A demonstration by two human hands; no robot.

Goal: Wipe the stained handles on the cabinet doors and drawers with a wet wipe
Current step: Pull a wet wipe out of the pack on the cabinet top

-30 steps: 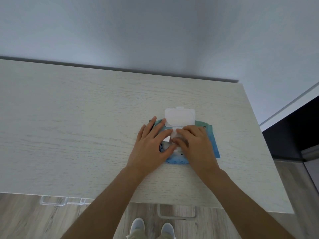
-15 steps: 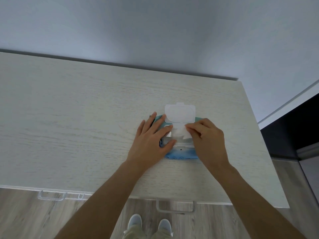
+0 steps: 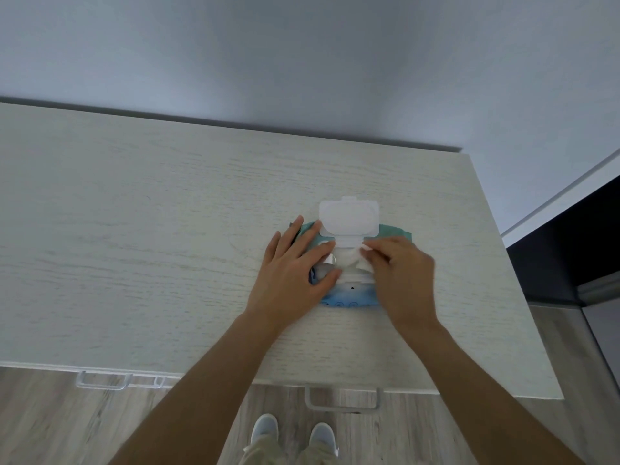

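Wipes, in a soft blue and teal plastic pack with a white hinged plastic lid flipped open toward the wall, are seen lying flat on the pale wood-grain cabinet top, right of its centre. Left hand is laid flat on the pack's left part, fingers straight and spread, thumb resting against the opening; nothing is gripped by it. Right hand is placed over the pack's right part, and a white wet wipe is pinched between its thumb and fingertips at the opening. The wipe is partly drawn out, one end remaining at the opening; the pinch itself is slightly blurred. 2 clear plastic handles are visible below the front edge of the cabinet top at the left, and 1 pale bar handle below it near the middle; stains on them cannot be made out. 2 light shoes are seen on the wood-look floor beneath. A dark opening is noted at the right edge.
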